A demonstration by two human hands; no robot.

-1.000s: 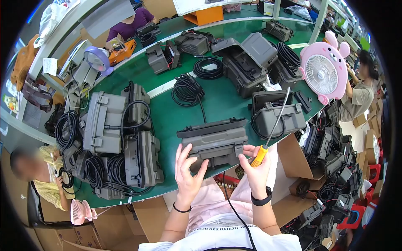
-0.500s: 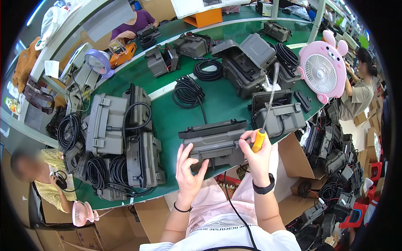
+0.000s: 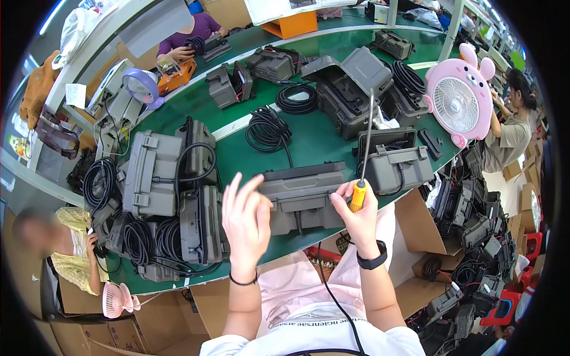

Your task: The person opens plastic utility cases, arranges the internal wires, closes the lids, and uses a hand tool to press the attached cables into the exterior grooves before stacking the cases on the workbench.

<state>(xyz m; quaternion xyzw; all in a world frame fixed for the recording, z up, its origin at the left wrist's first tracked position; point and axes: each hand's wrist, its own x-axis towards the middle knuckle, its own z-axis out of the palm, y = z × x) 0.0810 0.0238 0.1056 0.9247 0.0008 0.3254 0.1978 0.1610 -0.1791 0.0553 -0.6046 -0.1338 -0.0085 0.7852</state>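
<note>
1. The front box sits on the green table at the edge nearest the person, centred ahead of the body and between the two hands.
2. Its long axis runs left to right, across the person's line of view, so one end lies toward each hand. A short dark stub juts from its near side toward the person.
3. The left hand is raised at the box's left end, fingers spread and partly curled, holding nothing visible. It covers that end in view; whether it touches the box, I cannot tell.
4. The right hand is closed around the yellow handle of a screwdriver, just beside the box's right end. Contact with the box is unclear.
5. The shaft points away from the person, roughly square to the box's long axis. It passes to the right of the box, and its tip shows well beyond the far side.
6. Each hand is nearest its own end; the right one, with the tool, is the nearer to the right end.
7. A coil lies beyond the box, its cable running toward the far side. Right of the screwdriver stands another box; more boxes crowd the table's left.
</note>
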